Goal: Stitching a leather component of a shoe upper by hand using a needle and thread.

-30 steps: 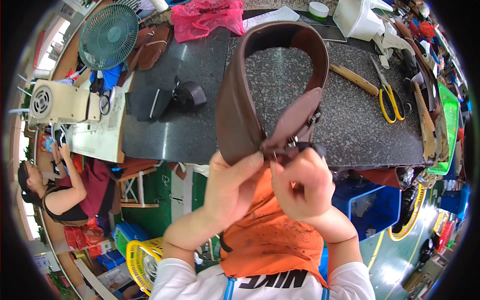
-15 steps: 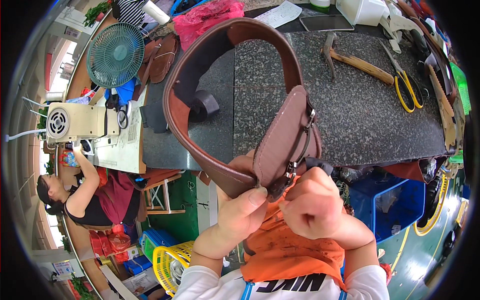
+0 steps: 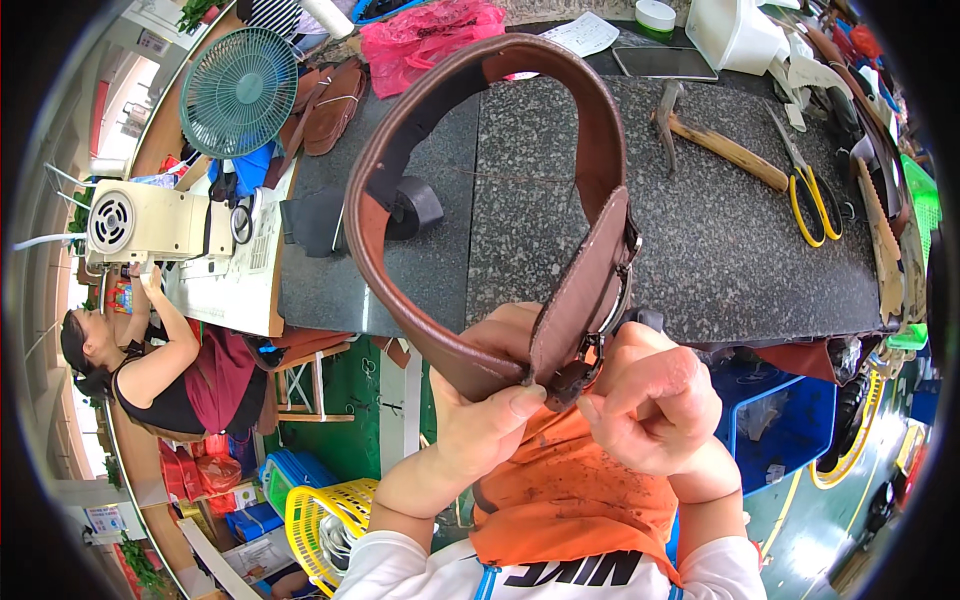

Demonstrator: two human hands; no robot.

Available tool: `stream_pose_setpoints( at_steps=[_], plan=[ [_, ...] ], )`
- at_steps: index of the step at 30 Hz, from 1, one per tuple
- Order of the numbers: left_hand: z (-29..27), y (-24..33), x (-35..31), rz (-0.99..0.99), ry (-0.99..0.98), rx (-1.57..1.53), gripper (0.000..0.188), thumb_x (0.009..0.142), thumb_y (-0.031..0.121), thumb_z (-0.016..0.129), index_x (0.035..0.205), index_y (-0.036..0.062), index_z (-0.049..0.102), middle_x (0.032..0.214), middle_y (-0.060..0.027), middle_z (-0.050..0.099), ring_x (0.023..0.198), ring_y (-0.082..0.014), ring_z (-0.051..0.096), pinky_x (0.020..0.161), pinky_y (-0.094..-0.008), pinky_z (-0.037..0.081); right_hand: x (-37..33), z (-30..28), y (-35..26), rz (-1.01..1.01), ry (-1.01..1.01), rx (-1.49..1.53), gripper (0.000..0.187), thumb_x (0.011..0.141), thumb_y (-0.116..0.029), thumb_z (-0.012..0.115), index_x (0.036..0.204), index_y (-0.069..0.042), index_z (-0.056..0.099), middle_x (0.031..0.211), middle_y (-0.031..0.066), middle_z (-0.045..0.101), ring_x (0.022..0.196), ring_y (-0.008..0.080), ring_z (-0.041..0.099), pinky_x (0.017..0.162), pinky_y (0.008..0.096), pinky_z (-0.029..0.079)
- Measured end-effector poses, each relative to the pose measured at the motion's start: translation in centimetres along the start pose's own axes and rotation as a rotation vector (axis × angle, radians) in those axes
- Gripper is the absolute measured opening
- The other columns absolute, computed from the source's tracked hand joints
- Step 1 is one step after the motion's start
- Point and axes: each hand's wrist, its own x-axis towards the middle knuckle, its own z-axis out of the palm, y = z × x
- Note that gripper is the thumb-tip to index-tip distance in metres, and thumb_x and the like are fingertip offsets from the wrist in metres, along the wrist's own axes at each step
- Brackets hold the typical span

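Observation:
A brown leather strap (image 3: pixel 362 235), bent into a large stitched loop with a dark lining, stands up over the table's near edge. My left hand (image 3: pixel 485 415) grips its lower end, thumb pressed on the leather by a stitched seam. Metal buckles and a narrow strap run along the wide overlapping flap (image 3: pixel 578 290). At the lower end of this flap, my right hand (image 3: pixel 655 400) is closed with curled fingers. Whatever it holds is hidden; a small dark piece shows behind its knuckles.
On the speckled stone tabletop (image 3: pixel 540 215) lie a hammer (image 3: pixel 730 150), yellow-handled scissors (image 3: pixel 815 205) and a black roll (image 3: pixel 415 207). Pink plastic (image 3: pixel 425 40) lies at the back. A blue bin (image 3: pixel 775 425) stands below right. Left, a co-worker (image 3: pixel 165 355) sits at a sewing machine (image 3: pixel 150 220).
The strap loop has shifted slightly right and its flap has turned more edge-on. My right hand has moved a little right and down, its fingers more visible. The left hand keeps its grip.

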Motion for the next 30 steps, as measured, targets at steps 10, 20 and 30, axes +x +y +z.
stream_pose_setpoints(
  at_steps=[10, 20, 30],
  plan=[
    [-1.5, -0.4, 0.5, 0.122, -0.11, 0.171, 0.027, 0.074, 0.014, 0.076, 0.089, -0.0023, 0.061, 0.094, -0.0132, 0.061, 0.096, -0.0283, 0.054, 0.087, -0.0416, 0.043, 0.2, -1.1, -1.3, 0.348, -0.063, 0.266, 0.025, 0.078, 0.011, 0.066, 0.092, -0.004, 0.051, 0.073, 0.0007, 0.056, 0.062, 0.0082, 0.056, 0.051, 0.0207, 0.044],
    [-1.7, -0.2, 1.6, 0.482, -0.149, 0.427, 0.018, 0.07, 0.005, 0.077, 0.08, -0.002, 0.064, 0.081, -0.0134, 0.066, 0.082, -0.0307, 0.06, 0.076, -0.0414, 0.049, -0.2, -0.6, -1.4, 0.418, 0.017, 0.155, 0.021, 0.085, 0.011, 0.056, 0.101, 0.0, 0.049, 0.07, 0.0002, 0.058, 0.06, 0.0019, 0.055, 0.051, 0.0178, 0.039],
    [-1.9, 0.3, 1.0, 0.447, -0.135, 0.579, 0.033, 0.077, 0.029, 0.078, 0.079, 0.006, 0.054, 0.08, -0.0094, 0.058, 0.087, -0.0282, 0.055, 0.077, -0.0399, 0.048, 0.0, -0.2, -1.6, 0.282, 0.035, 0.053, 0.028, 0.078, 0.012, 0.062, 0.1, -0.001, 0.051, 0.07, 0.0015, 0.061, 0.055, 0.0028, 0.055, 0.047, 0.0186, 0.04]
  ],
)
